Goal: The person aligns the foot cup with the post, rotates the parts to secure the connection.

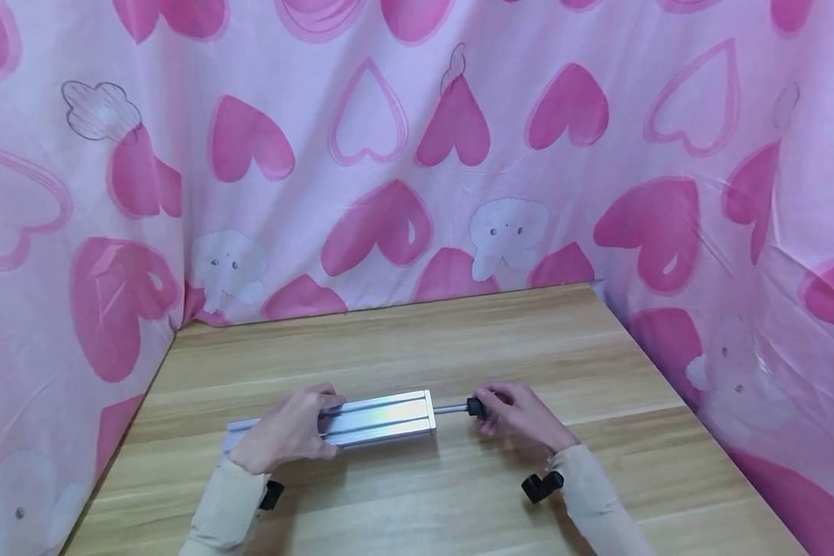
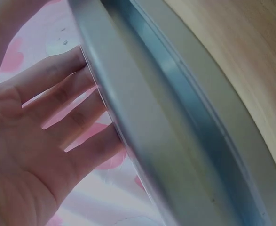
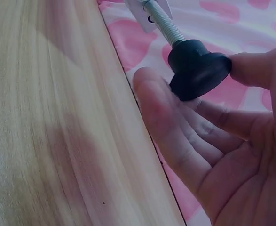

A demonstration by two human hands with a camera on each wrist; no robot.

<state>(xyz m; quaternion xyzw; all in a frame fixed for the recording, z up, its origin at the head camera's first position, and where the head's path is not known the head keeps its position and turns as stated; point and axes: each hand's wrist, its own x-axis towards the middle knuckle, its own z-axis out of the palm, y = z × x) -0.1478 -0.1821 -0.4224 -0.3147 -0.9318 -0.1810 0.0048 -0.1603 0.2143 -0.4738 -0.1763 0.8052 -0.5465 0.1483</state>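
Observation:
A silver aluminium profile (image 1: 389, 421) with long grooves is held level above the wooden table. My left hand (image 1: 285, 432) grips it near its left end, thumb and fingers on opposite sides; in the left wrist view the grooved profile (image 2: 142, 94) fills much of the picture. From the plate on its right end sticks out a threaded stem (image 1: 450, 409), which ends in a black levelling foot (image 1: 476, 408). My right hand (image 1: 521, 417) pinches that foot. Up close in the right wrist view, thumb and fingertips touch the rim of the round black base (image 3: 201, 73).
The wood-grain table (image 1: 389, 340) spreads under both hands. A pink heart-patterned curtain (image 1: 306, 208) closes in the back and both sides. Black wrist-worn devices (image 1: 542, 488) show at both sleeves.

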